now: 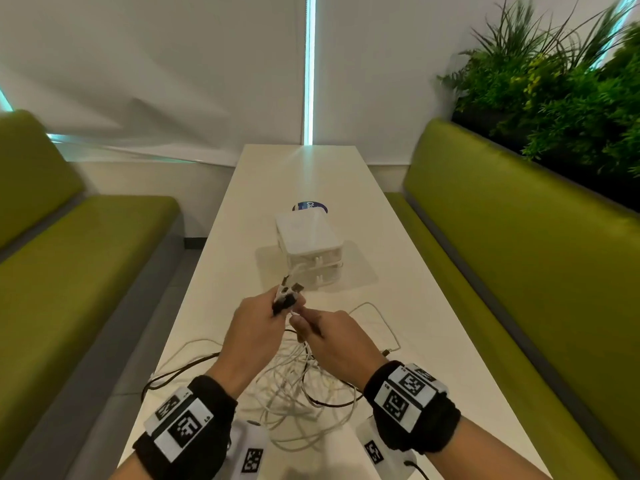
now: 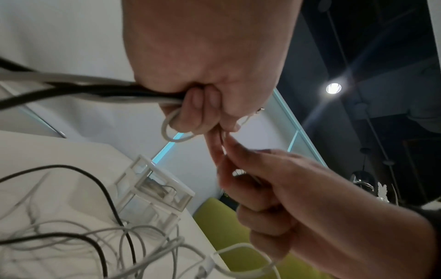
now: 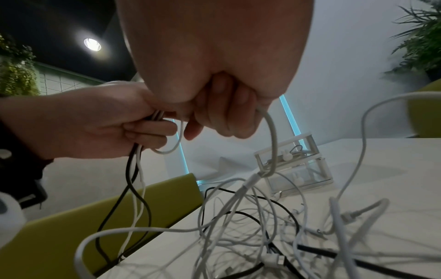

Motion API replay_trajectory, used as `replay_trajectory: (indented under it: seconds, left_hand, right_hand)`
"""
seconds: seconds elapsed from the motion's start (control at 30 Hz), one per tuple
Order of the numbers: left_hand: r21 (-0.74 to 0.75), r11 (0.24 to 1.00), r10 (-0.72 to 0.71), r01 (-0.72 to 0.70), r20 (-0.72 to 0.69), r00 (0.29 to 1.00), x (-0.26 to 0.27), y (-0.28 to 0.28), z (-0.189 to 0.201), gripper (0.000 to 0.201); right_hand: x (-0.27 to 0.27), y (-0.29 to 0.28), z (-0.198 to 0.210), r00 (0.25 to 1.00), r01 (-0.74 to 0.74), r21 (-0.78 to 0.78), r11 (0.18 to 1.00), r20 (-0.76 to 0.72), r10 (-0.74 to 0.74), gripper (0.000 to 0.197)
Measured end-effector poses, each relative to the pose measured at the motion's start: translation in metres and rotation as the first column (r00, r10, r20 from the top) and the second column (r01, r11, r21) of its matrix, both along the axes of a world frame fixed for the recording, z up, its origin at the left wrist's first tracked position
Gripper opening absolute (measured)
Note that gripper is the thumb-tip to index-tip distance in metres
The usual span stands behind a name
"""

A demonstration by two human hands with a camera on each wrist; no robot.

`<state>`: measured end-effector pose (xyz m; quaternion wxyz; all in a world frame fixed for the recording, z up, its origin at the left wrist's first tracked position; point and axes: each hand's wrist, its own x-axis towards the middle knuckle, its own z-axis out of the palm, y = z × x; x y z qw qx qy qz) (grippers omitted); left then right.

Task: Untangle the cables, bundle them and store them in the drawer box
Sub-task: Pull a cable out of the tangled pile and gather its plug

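Note:
A tangle of white and black cables (image 1: 298, 386) (image 3: 262, 226) lies on the white table (image 1: 433, 341) below my raised hands. My left hand (image 1: 256, 327) (image 2: 203, 98) (image 3: 100, 124) grips a bunch of cable ends, with plugs (image 1: 289, 294) sticking out past its fingers. My right hand (image 1: 329, 334) (image 3: 224, 113) (image 2: 274, 188) pinches a white cable (image 3: 272, 136) right beside the left fingers; the strand hangs down into the tangle. The clear two-drawer box (image 1: 311, 251) (image 3: 296, 162) (image 2: 155, 188) stands farther along the table, with some cable inside its upper drawer.
Green benches (image 1: 86, 258) (image 1: 519, 254) flank the narrow table on both sides. Plants (image 1: 554, 84) stand behind the right bench. A blue round sticker (image 1: 310, 206) sits behind the box. White marker blocks (image 1: 251, 452) lie at the near table edge.

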<state>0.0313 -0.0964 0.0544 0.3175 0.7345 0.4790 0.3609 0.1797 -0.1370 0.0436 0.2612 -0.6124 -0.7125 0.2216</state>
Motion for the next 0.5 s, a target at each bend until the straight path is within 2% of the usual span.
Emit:
replay_trajectory:
  seconds: [0.07, 0.13, 0.2, 0.27, 0.33, 0.43, 0.5]
  left_hand:
    - [0.043, 0.998, 0.041, -0.042, 0.03, 0.999, -0.003, 0.004, 0.007, 0.029]
    - [0.052, 0.992, 0.105, -0.118, 0.196, 0.975, -0.009, 0.01, 0.017, 0.028]
    - [0.035, 0.974, 0.196, -0.225, 0.376, 0.906, -0.02, 0.018, 0.029, 0.03]
    - [0.016, 0.957, 0.252, -0.288, 0.443, 0.86, -0.033, 0.023, 0.036, 0.033]
    - [0.027, 0.972, 0.204, -0.232, 0.386, 0.9, -0.034, 0.021, 0.037, 0.033]
    - [0.028, 1.0, -0.011, 0.007, 0.134, 0.991, -0.021, 0.015, 0.021, 0.028]
    - [-0.019, 0.988, -0.15, 0.151, 0.015, 0.989, -0.014, 0.011, 0.003, 0.034]
  right_hand:
    - [0.003, -0.002, 0.002, 0.999, 0.013, -0.002, 1.0, -0.035, -0.013, 0.041]
    - [0.009, -0.005, 0.002, 0.998, 0.01, 0.006, 1.0, -0.069, -0.01, 0.044]
    - [0.015, -0.006, 0.001, 0.996, 0.01, 0.004, 1.0, -0.086, -0.009, 0.048]
    - [0.017, -0.007, -0.001, 0.997, 0.01, -0.002, 1.0, -0.08, -0.01, 0.053]
    - [0.014, -0.006, -0.001, 0.999, 0.019, -0.003, 1.0, -0.035, -0.019, 0.056]
    - [0.006, -0.002, 0.001, 0.998, 0.055, -0.026, 0.998, -0.012, -0.055, 0.055]
    - [0.002, -0.001, 0.003, 0.998, 0.058, -0.039, 0.998, 0.0, -0.058, 0.05]
